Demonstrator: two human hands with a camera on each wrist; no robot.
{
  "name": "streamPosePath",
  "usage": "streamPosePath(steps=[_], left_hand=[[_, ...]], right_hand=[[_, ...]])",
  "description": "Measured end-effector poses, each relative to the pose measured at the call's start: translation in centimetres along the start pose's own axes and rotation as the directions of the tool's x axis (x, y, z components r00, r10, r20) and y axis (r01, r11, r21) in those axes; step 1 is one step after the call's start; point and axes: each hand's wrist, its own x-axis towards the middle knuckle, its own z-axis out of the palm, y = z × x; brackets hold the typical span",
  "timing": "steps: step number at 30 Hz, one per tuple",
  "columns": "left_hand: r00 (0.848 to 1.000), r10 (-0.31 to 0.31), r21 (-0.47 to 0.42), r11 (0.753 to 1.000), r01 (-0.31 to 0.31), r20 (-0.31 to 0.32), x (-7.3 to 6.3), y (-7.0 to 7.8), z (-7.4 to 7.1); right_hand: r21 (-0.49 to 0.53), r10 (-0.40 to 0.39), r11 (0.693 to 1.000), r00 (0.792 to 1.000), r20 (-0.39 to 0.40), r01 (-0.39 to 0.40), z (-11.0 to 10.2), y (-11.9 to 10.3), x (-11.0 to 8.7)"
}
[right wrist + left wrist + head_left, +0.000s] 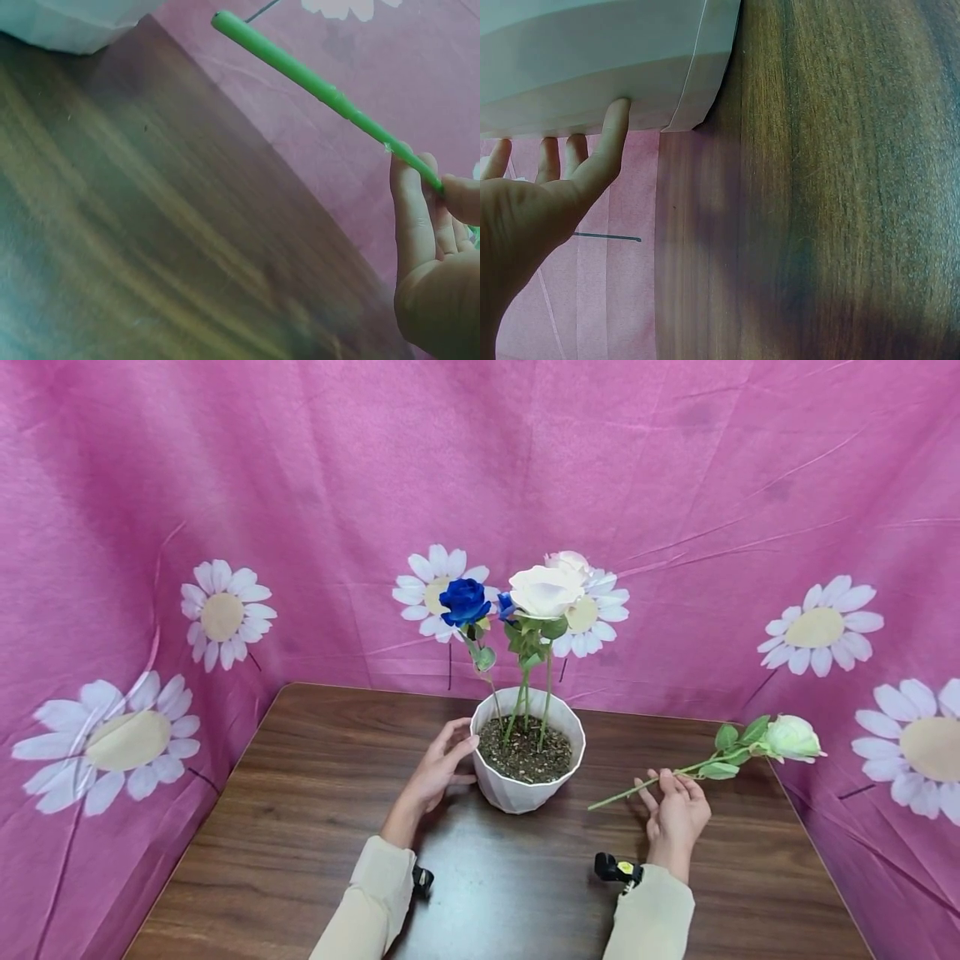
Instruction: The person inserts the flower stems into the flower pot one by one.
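A white faceted flowerpot (517, 789) full of dark soil (525, 756) stands on the wooden table. Upright in the soil are blue roses (465, 602), a large white rose (546, 592) and a pale pink rose (568, 562) behind it. My left hand (437, 768) touches the pot's left side; in the left wrist view its fairly straight fingertips (616, 112) lie against the wall. To the right of the pot, my right hand (678, 814) pinches the green stem of a pale green-white rose (793, 737). The bare stem end points left toward the pot, the bloom right.
The brown wood-grain table (262, 827) ends at a back edge close behind the pot. A pink cloth (337, 485) printed with daisies hangs around the back and sides. Black wrist cameras (617, 868) sit at both cream sleeves.
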Motion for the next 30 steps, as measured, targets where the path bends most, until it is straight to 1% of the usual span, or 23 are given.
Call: streamPosePath(steps=[5,14,25,30], left_hand=[[1.000,0.002,0.002,1.000,-0.002,-0.004,0.0,0.1,0.1],[1.000,-0.002,0.002,1.000,0.002,0.002,-0.2,0.2,0.1],[1.000,0.001,-0.001,1.000,-0.001,0.007,-0.2,0.3,0.1],[1.000,-0.002,-0.001,1.000,0.002,0.006,-0.3,0.3,0.2]], right_hand=[[0.052,-0.029,0.998,0.999,0.017,0.028,0.6,-0.4,0.1],[0.057,-0.061,0.997,0.996,0.059,0.058,1.5,-1.2,0.0],[0.071,-0.101,0.993,0.992,0.075,0.096,2.8,-2.4,-0.2],[0.081,-0.131,0.989,0.987,0.088,0.124,3.5,-2.8,-0.2]])
